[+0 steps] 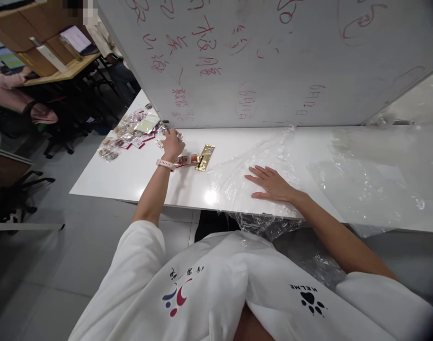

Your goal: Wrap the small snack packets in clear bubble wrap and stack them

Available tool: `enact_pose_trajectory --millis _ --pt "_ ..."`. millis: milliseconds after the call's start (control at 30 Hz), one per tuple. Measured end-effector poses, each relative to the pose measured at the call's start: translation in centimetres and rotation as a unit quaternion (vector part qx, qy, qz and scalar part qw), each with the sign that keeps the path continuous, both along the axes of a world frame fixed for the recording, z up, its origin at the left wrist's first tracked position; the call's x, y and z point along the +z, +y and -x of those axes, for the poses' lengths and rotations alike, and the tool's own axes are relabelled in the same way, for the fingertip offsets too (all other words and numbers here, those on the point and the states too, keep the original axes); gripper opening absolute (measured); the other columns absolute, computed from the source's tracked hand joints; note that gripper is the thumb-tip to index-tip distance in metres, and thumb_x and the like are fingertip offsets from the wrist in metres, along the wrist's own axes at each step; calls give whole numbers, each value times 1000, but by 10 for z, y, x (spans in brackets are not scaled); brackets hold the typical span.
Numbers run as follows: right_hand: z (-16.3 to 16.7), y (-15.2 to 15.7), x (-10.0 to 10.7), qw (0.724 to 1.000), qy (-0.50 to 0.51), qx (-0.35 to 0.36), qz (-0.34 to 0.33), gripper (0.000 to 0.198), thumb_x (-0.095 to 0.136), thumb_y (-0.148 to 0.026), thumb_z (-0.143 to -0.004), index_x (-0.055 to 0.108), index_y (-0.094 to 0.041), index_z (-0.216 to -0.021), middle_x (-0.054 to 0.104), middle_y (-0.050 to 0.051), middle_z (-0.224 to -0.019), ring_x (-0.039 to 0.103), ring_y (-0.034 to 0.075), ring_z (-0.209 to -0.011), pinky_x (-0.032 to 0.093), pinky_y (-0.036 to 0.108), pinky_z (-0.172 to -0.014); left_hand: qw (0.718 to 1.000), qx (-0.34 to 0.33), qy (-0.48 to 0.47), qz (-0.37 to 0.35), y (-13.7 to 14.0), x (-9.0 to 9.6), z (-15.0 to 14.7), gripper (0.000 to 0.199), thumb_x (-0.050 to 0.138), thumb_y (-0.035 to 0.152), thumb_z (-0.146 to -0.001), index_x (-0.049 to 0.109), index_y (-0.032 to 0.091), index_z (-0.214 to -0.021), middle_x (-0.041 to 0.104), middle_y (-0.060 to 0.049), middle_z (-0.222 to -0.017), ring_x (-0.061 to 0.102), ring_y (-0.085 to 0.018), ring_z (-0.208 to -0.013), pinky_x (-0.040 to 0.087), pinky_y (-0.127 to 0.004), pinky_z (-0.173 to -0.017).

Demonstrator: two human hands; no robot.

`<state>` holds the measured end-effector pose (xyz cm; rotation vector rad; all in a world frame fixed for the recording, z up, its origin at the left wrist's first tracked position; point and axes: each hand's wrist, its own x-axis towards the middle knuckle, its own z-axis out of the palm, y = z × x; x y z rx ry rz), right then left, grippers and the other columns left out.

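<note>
My left hand (173, 145), with a pink band (165, 164) at the wrist, reaches over the white table near the foot of the whiteboard. Its fingers are curled down, and a bit of shiny clear wrapping shows beside them; what they hold is mostly hidden. Just in front of that wrist lie a red-and-brown packet (188, 160) and a gold packet (205, 157), their ends touching or overlapping. My right hand (271, 184) lies flat with fingers spread on a sheet of clear plastic film (234, 182), which hangs over the table's front edge.
Several small clear packets (122, 137) with red-and-white labels are heaped at the table's left end. A whiteboard (266, 71) with red writing stands along the back. More clear plastic (372, 189) covers the right side. Two people sit or stand by desks at far left.
</note>
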<state>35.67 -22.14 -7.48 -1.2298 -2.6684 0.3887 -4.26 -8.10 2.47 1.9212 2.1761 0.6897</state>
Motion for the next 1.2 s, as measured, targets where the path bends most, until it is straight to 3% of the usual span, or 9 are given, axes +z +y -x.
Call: enact_pose_trajectory --millis 133,233,333,467,600,733,833,1000,1200 --pt "3 24 7 997 13 40 61 102 62 -83 -72 30 -36 -158 19 3 -167 18 38 -152 15 60 -123 950 -240 -100 -175 -74 17 -79 39 55 3 -75 50 22 -108 55 -10 -116 58 -24 -104 49 -40 -89" --pt "3 37 13 992 36 61 104 104 65 -81 -71 32 -35 -158 22 3 -166 17 37 -153 14 60 -124 889 -426 -120 -117 -140 -7 -144 27 53 8 -82 51 21 -106 56 -12 -122 58 -22 -105 51 -39 -85" --pt "-8 38 26 984 92 34 146 86 60 -76 -80 39 -37 -154 30 0 -164 24 32 -152 25 55 -123 881 -473 -35 -11 -178 -46 -177 25 59 24 -89 54 19 -114 51 -18 -138 52 -32 -124 48 -51 -97" --pt "-35 -8 64 956 206 -181 104 62 51 -68 -91 57 -32 -141 54 6 -148 51 32 -135 46 51 -108 882 -468 10 54 -183 -67 -173 77 65 60 -85 36 24 -147 17 -20 -165 15 -42 -152 20 -66 -117" --pt "-62 -114 85 872 242 -391 168 54 49 -69 -92 77 -22 -91 75 9 -92 70 24 -81 56 38 -75 880 -470 -29 55 -186 -46 -141 99 59 68 -85 6 29 -160 1 -16 -169 1 -39 -156 11 -65 -121" --pt "-59 -206 37 751 270 -404 447 70 50 -80 -83 76 -16 -91 73 12 -84 63 18 -62 49 31 -55 887 -457 -69 -14 -212 -40 -98 73 49 37 -96 13 29 -159 14 -12 -168 11 -31 -156 22 -59 -123" --pt "-24 -225 -6 705 346 -348 512 73 61 -77 -78 69 -19 -121 72 12 -102 59 14 -63 49 29 -57 869 -492 -2 -50 -233 -60 -84 72 56 28 -91 23 25 -155 17 -15 -167 9 -34 -156 15 -64 -122" --pt "32 -176 10 736 470 -283 397 47 60 -64 -88 72 -19 -91 67 5 -85 50 10 -57 46 28 -58 858 -502 34 -107 -247 -77 -113 69 69 50 -85 42 22 -142 29 -19 -162 13 -37 -154 10 -64 -122" --pt "41 -85 71 857 447 -158 204 35 53 -54 -95 73 -26 -101 71 6 -109 64 24 -105 50 42 -97 946 -287 -126 -88 -209 -55 -151 23 52 45 -96 61 24 -99 70 -9 -109 61 -26 -113 41 -48 -105"
